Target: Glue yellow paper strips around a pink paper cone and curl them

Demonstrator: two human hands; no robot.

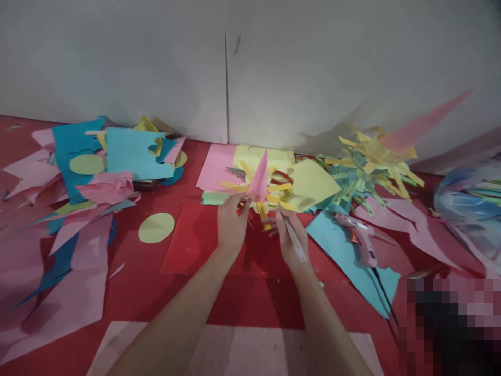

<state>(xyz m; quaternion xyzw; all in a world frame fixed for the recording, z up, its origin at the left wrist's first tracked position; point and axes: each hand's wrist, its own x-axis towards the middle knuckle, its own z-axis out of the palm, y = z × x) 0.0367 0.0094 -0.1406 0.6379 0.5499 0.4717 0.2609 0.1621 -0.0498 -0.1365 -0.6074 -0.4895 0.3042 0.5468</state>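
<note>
A pink paper cone (pixel 259 180) points upward from a ring of yellow paper strips (pixel 282 190) in front of me. My left hand (pixel 231 216) pinches this paper craft at its left side, fingers closed near the base of the cone. On the other side, my right hand (pixel 291 235) grips a slim white pen-like tool (pixel 296 241), its upper end close to the yellow strips. Exactly what kind of tool it is I cannot make out. Both hands are above a red sheet (pixel 195 245). Scissors (pixel 279 176) with red handles lie partly hidden behind the craft.
A glue gun (pixel 362 237) lies on blue paper (pixel 332 245) at right. Behind it stands a finished-looking paper piece with a pink cone (pixel 426 122). Cut paper scraps (pixel 78 235) are heaped at left, near a yellow paper oval (pixel 156 227). A plastic bag (pixel 469 193) sits far right.
</note>
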